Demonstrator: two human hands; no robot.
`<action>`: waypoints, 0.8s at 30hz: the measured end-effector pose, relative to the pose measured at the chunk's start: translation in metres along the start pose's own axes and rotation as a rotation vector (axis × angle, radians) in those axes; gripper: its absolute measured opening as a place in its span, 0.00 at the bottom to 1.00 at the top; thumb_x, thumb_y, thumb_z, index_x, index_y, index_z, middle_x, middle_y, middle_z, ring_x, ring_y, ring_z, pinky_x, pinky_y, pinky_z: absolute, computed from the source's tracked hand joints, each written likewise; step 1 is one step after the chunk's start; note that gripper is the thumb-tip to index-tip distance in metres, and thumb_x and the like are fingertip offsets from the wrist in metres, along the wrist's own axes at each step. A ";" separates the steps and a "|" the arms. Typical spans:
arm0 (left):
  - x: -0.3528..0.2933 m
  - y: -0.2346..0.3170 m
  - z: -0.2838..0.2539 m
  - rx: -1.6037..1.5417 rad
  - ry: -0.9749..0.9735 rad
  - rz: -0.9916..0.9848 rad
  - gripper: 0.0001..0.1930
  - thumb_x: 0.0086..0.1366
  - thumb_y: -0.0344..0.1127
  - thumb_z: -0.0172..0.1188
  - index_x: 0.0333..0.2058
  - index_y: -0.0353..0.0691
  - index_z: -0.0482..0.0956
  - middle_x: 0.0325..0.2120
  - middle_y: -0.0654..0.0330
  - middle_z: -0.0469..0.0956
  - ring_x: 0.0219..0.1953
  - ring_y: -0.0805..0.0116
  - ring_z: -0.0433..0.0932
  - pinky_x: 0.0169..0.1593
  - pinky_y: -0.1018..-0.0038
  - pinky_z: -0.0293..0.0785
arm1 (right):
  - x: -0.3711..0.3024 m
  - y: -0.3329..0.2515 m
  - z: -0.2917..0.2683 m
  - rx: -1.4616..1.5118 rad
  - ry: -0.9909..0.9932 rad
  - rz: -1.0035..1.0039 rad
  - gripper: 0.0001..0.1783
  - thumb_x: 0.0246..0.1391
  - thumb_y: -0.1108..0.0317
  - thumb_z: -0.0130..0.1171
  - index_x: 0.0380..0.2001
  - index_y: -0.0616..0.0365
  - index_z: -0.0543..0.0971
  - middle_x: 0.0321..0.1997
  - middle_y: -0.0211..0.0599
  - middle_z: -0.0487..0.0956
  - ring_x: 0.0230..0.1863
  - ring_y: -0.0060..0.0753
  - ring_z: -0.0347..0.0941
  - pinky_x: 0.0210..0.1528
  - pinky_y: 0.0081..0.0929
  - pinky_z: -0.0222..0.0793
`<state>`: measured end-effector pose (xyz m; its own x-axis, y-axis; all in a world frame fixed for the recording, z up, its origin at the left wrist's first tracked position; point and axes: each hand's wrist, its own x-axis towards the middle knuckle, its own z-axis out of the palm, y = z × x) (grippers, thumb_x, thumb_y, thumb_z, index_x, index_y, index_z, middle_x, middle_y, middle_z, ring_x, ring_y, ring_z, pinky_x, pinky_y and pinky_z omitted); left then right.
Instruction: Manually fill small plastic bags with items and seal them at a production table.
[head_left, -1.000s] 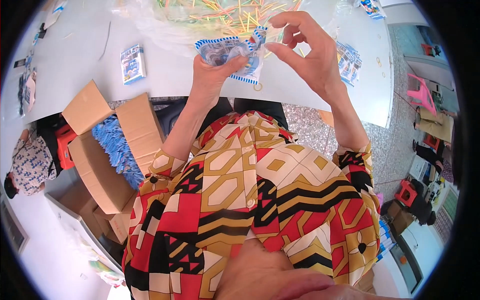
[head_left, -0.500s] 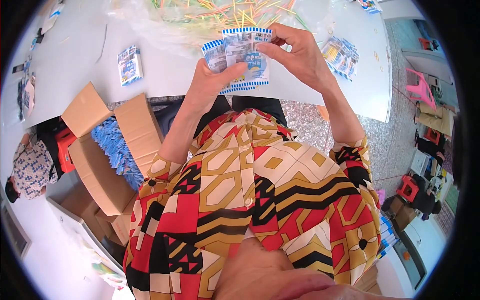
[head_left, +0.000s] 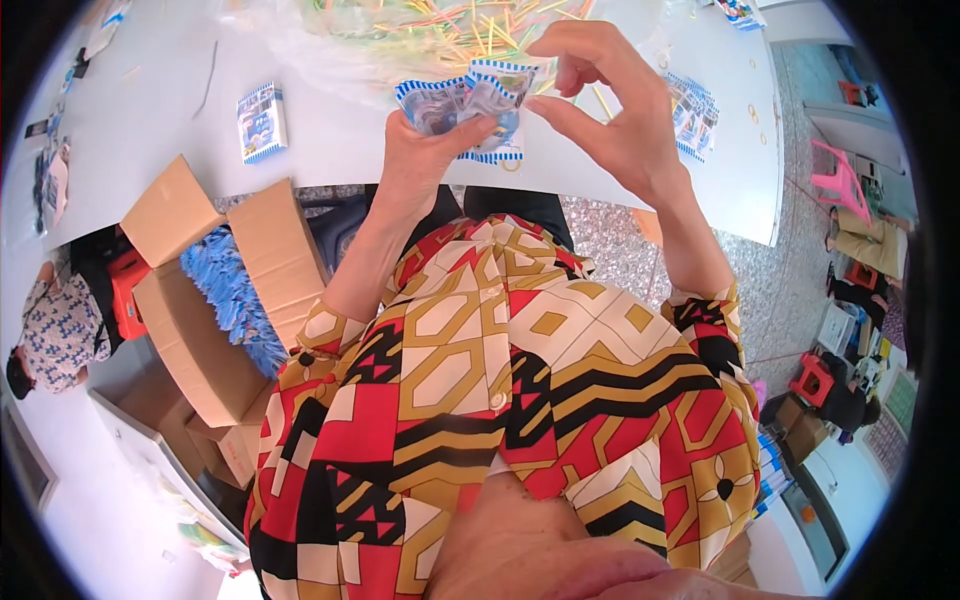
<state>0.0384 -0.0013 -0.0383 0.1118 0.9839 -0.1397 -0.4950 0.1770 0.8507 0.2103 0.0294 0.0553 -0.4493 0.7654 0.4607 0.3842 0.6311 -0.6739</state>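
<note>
My left hand [head_left: 418,165] is closed on small printed plastic packets [head_left: 505,122] with blue-and-white striped edges, its thumb pressing across their front. They are held above the near part of the table, creased and bent, with their upper edges fanned apart. My right hand [head_left: 632,120] is just to the right of them, thumb and fingers parted in a wide curve. Nothing shows between those fingers, and the fingertips come close to the packets' upper right corner. A thin yellowish ring [head_left: 511,166] shows at the packets' lower edge.
Many thin coloured sticks [head_left: 480,28] lie on clear plastic across the white table [head_left: 330,150]. A similar packet [head_left: 262,122] lies left, a stack of packets [head_left: 692,115] right. An open cardboard box [head_left: 190,340] holds blue packets. People sit near red stools [head_left: 815,378].
My right hand has let go of the packets' upper edge, opened and moved slightly up and right. The packets in my left hand have become bent and creased.
</note>
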 end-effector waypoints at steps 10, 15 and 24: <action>-0.008 -0.006 0.009 0.178 0.058 0.048 0.09 0.49 0.25 0.65 0.31 0.31 0.78 0.27 0.64 0.78 0.28 0.80 0.73 0.33 0.82 0.71 | -0.017 0.006 -0.004 -0.290 -0.179 -0.191 0.09 0.41 0.74 0.62 0.29 0.58 0.76 0.38 0.33 0.75 0.30 0.29 0.74 0.28 0.23 0.72; -0.014 -0.007 0.005 0.193 0.083 0.032 0.07 0.50 0.23 0.63 0.31 0.32 0.78 0.26 0.64 0.77 0.27 0.80 0.73 0.32 0.83 0.70 | -0.020 0.002 -0.002 -0.306 -0.115 -0.284 0.06 0.40 0.76 0.63 0.25 0.58 0.76 0.38 0.32 0.74 0.29 0.26 0.73 0.27 0.21 0.70; -0.007 -0.003 -0.001 0.044 0.155 0.058 0.13 0.48 0.23 0.65 0.35 0.31 0.77 0.30 0.59 0.78 0.31 0.75 0.76 0.38 0.78 0.73 | 0.010 0.107 -0.041 -0.225 -0.060 0.111 0.07 0.49 0.73 0.57 0.34 0.58 0.77 0.38 0.29 0.75 0.26 0.19 0.69 0.27 0.16 0.66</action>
<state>0.0380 -0.0086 -0.0404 -0.0516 0.9853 -0.1629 -0.4581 0.1216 0.8806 0.2803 0.1098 0.0109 -0.4391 0.8270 0.3511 0.6007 0.5608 -0.5698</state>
